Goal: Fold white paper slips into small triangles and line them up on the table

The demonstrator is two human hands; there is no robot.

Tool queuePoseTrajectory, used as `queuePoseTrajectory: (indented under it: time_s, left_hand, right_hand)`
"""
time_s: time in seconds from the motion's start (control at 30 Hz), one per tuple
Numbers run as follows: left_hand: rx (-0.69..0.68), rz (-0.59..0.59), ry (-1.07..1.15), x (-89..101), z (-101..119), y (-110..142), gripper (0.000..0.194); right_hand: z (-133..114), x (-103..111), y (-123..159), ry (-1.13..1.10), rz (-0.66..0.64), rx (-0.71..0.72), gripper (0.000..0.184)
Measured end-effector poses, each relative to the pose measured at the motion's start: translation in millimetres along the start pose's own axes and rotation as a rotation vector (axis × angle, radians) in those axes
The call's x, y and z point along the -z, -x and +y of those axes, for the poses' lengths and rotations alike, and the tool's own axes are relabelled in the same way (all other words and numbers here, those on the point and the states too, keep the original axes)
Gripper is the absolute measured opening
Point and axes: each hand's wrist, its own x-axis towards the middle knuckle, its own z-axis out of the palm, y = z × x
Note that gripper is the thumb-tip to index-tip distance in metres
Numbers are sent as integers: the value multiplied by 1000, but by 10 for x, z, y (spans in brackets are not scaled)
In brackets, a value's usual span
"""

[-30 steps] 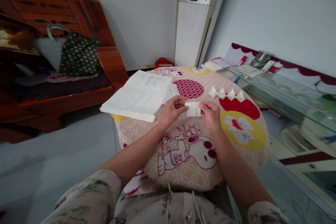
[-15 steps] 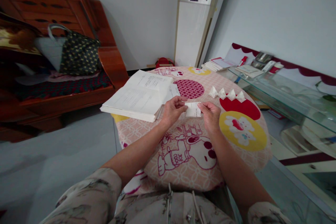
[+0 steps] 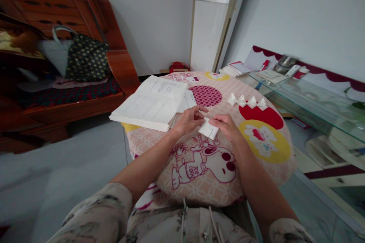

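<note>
A small folded piece of white paper (image 3: pixel 209 129) with faint print is held between my two hands, just above the round table. My left hand (image 3: pixel 190 119) pinches its upper left edge, the index finger raised a little. On the far edge, my right hand (image 3: pixel 226 124) grips the paper between thumb and fingers. Several small folded white paper shapes (image 3: pixel 247 101) with pointed tops stand in a row at the table's right side. Left of my hands lies a thick open book (image 3: pixel 148 102), with a loose printed sheet (image 3: pixel 186 100) partly tucked beside it.
A patterned cloth (image 3: pixel 171 152) covers the round table. At the right stands a glass-topped cabinet (image 3: pixel 308 98) with a stack of papers (image 3: pixel 235 69) and a metal container (image 3: pixel 285 63). A wooden bench (image 3: pixel 122 72) holding a patterned bag (image 3: pixel 85 57) is at the left.
The paper has turned, its lower edge now angled toward me and to the right. My right hand has shifted slightly downward; the book and the row of paper shapes stay put.
</note>
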Motion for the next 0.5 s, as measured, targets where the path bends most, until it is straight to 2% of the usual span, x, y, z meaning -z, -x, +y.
queuePoseTrajectory:
  time_s: [0.1, 0.23, 0.33, 0.5]
  left_hand:
    - [-4, -61, 25, -19, -4, 1, 29]
    - [-55, -53, 169, -16, 46, 18, 23]
    - [-72, -83, 179, -10, 102, 41, 23]
    - [-78, -102, 205, -28, 106, 60, 28]
  right_hand:
    - [8, 1, -6, 19, -10, -1, 30]
    - [7, 63, -13, -103, 133, 61, 25]
    - [17, 128, -16, -161, 247, 99, 24]
    - [44, 154, -21, -189, 284, 99, 23]
